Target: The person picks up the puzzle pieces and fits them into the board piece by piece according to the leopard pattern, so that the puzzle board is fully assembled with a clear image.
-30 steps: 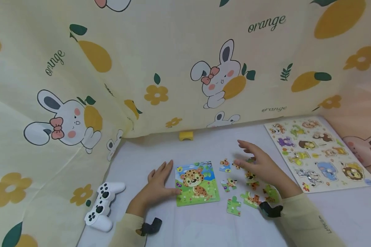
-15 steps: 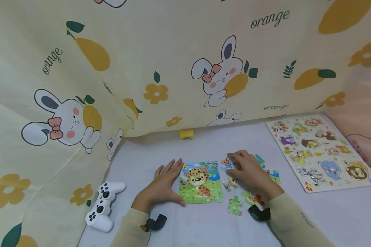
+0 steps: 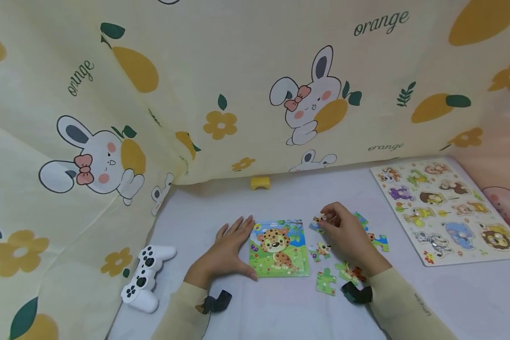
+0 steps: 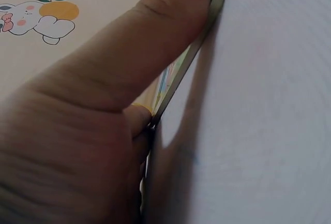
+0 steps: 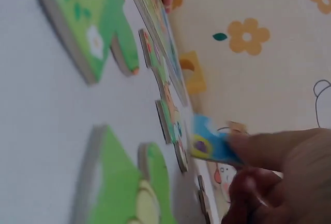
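In the head view a square leopard puzzle board (image 3: pixel 280 257) lies flat in the middle. My left hand (image 3: pixel 223 257) rests along its left side, fingers spread and straight, thumb at the lower left corner. The left wrist view shows that thumb (image 4: pixel 129 53) lying along the board's edge. Between thumb and fingers, my right hand (image 3: pixel 346 238) pinches a blue puzzle piece (image 5: pixel 207 141), tilted up just above the cloth. Close under that hand lie a leopard-face piece (image 3: pixel 320 251), a green piece (image 3: pixel 325 282) and a green-and-orange one (image 3: pixel 349 272).
More pieces (image 3: pixel 380 242) lie partly behind the right hand. A white game controller (image 3: pixel 146 278) sits at the left. An animal peg board (image 3: pixel 446 212) lies at the right, and a yellow block (image 3: pixel 260 183) stands at the back by the printed curtain (image 3: pixel 255 85).
My right hand has come down and left onto the pieces and now pinches the blue one, tilting it up. My left thumb has shifted down to the board's lower corner.
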A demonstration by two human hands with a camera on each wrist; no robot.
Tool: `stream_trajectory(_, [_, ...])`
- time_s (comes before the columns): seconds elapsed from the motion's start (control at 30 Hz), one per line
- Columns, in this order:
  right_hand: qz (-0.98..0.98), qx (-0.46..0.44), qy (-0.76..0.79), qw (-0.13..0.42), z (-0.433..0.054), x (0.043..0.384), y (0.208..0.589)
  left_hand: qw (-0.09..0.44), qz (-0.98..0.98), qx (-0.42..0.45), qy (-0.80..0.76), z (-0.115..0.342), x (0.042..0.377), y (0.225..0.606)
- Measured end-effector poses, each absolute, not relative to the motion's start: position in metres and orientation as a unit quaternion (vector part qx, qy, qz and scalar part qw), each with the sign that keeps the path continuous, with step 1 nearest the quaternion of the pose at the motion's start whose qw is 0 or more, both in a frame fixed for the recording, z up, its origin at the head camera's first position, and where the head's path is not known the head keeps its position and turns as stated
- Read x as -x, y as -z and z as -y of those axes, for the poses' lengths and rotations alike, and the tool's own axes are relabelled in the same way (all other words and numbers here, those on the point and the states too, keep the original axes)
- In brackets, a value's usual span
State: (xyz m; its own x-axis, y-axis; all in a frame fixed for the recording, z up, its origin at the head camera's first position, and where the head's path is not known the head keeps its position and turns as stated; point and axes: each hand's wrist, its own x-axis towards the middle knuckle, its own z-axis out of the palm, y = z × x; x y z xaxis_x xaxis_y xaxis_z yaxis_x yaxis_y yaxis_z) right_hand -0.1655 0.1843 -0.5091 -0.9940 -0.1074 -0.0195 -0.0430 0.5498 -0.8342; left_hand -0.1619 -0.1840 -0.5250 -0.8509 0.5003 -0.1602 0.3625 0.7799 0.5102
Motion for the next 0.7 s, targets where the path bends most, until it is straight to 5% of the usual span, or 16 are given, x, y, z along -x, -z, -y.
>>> stream_trajectory(0.7, [-0.841,0.050,0.529,0.102,-0.127,0.154,0.493,0.134,-0.934,-0.236,-0.233,0.183,0.161,0.524])
